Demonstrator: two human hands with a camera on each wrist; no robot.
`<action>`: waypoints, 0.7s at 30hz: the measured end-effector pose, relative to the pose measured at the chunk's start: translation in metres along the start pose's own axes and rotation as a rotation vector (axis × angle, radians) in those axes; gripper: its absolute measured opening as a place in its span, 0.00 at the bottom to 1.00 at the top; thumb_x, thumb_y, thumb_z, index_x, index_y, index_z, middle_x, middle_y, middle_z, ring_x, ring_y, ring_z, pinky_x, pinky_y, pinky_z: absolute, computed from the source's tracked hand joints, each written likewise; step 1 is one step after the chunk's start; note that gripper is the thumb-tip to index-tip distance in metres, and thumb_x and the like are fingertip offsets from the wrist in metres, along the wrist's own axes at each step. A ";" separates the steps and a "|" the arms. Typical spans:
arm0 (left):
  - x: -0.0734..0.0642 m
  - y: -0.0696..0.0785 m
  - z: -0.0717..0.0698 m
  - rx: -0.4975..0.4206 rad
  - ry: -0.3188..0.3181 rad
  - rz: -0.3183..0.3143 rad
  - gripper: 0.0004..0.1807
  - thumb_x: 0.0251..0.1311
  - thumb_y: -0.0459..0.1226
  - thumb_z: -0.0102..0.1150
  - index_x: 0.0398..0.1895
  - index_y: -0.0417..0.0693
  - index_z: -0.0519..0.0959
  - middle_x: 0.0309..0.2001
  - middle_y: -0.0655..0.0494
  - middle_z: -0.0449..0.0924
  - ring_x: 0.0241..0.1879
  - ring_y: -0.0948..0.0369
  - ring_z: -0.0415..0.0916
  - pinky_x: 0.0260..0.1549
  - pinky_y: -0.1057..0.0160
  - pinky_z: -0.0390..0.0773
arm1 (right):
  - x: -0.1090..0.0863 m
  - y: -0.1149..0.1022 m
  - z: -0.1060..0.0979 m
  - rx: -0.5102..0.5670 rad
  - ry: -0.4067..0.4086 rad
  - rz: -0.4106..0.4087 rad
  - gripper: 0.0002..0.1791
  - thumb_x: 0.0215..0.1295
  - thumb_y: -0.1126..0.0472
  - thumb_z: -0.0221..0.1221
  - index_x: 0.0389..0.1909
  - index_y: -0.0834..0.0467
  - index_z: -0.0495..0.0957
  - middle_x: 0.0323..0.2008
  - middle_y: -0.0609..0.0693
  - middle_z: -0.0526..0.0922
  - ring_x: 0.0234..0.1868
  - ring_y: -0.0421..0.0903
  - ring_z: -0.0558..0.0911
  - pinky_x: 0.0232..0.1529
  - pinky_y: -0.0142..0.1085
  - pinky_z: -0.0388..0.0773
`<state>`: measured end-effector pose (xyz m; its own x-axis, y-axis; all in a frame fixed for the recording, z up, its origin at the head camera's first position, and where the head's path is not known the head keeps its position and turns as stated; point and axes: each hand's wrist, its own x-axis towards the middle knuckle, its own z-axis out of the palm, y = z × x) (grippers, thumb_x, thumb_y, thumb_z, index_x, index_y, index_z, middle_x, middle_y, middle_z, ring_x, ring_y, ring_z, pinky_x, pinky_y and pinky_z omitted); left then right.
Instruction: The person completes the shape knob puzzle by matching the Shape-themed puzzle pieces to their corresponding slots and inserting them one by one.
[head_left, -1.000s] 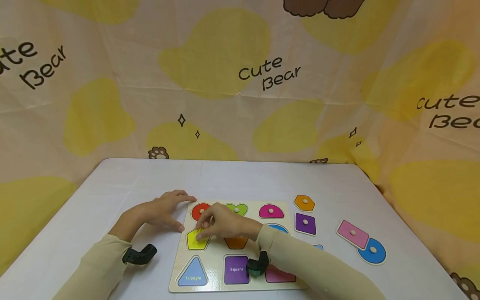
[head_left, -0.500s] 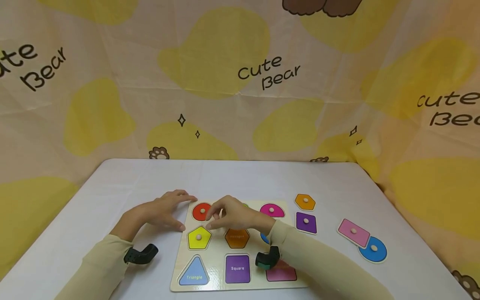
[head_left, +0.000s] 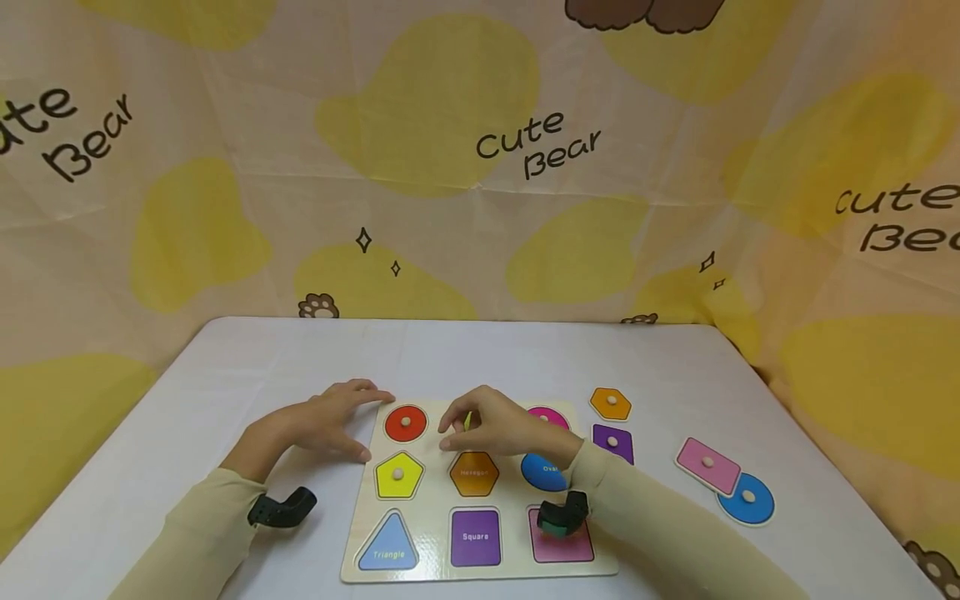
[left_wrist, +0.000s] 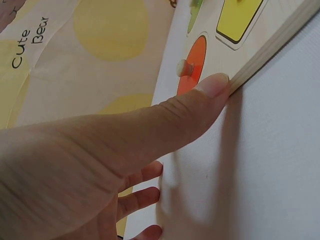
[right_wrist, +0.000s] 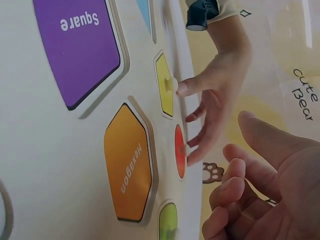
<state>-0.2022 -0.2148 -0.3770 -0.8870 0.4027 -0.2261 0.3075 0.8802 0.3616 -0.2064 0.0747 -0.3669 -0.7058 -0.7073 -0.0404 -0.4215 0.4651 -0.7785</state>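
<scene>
A wooden shape-puzzle board (head_left: 435, 533) lies on the white table. My left hand (head_left: 326, 423) is spread at its left side; in the left wrist view the thumb (left_wrist: 212, 87) touches the board's edge. Above the board hovers my right hand (head_left: 495, 427), fingers loosely bent, thumb and fingertips apart, nothing between them in the right wrist view. Knobbed pieces fill some recesses: a red circle (head_left: 406, 423), a yellow pentagon (head_left: 387, 478), a magenta semicircle (head_left: 551, 414) and a green heart (right_wrist: 169, 217), mostly hidden behind the right hand in the head view.
Bare recesses show printed names, such as Hexagon (head_left: 474, 483), Square (head_left: 476, 550) and Triangle (head_left: 387, 537). Loose at the right lie an orange hexagon (head_left: 603, 410), a purple square (head_left: 621, 446) and a pink rectangle (head_left: 701, 475) overlapping a blue circle (head_left: 753, 510).
My right hand has let go of the yellow pentagon's knob and moved right, over the heart. The pentagon stays in its recess. The left hand keeps its place.
</scene>
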 end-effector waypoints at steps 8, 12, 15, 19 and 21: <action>-0.001 0.002 0.000 -0.003 -0.002 0.001 0.47 0.43 0.52 0.80 0.71 0.62 0.71 0.74 0.38 0.62 0.72 0.34 0.57 0.60 0.21 0.65 | -0.014 0.004 -0.013 0.027 0.010 -0.064 0.12 0.63 0.63 0.68 0.44 0.66 0.85 0.27 0.46 0.76 0.22 0.38 0.69 0.23 0.23 0.68; -0.002 0.003 0.000 -0.006 -0.005 -0.005 0.47 0.43 0.52 0.80 0.71 0.61 0.71 0.74 0.38 0.62 0.73 0.34 0.57 0.60 0.21 0.64 | -0.020 0.007 -0.019 0.008 0.019 -0.072 0.12 0.64 0.62 0.68 0.44 0.65 0.85 0.28 0.47 0.76 0.25 0.41 0.71 0.25 0.24 0.69; -0.003 0.003 0.000 -0.009 -0.005 -0.010 0.47 0.43 0.52 0.80 0.71 0.61 0.71 0.75 0.38 0.61 0.73 0.33 0.56 0.60 0.21 0.64 | -0.025 0.010 -0.023 -0.001 0.030 -0.064 0.12 0.64 0.60 0.68 0.44 0.64 0.85 0.28 0.47 0.77 0.26 0.41 0.72 0.26 0.24 0.69; -0.002 0.003 -0.001 -0.006 0.000 -0.008 0.47 0.43 0.52 0.80 0.71 0.62 0.70 0.75 0.38 0.61 0.73 0.34 0.57 0.60 0.21 0.63 | -0.032 0.016 -0.029 -0.005 0.054 -0.058 0.12 0.65 0.60 0.67 0.45 0.63 0.85 0.29 0.48 0.77 0.26 0.41 0.72 0.25 0.25 0.71; -0.002 0.002 0.000 -0.005 0.002 -0.007 0.47 0.43 0.52 0.80 0.71 0.62 0.70 0.75 0.38 0.61 0.73 0.34 0.57 0.61 0.21 0.63 | -0.035 0.018 -0.033 -0.004 0.067 -0.056 0.12 0.65 0.60 0.67 0.45 0.64 0.85 0.29 0.48 0.77 0.25 0.40 0.72 0.26 0.25 0.71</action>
<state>-0.1996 -0.2137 -0.3752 -0.8897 0.3961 -0.2269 0.2996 0.8817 0.3644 -0.2078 0.1254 -0.3592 -0.7175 -0.6951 0.0452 -0.4636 0.4281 -0.7757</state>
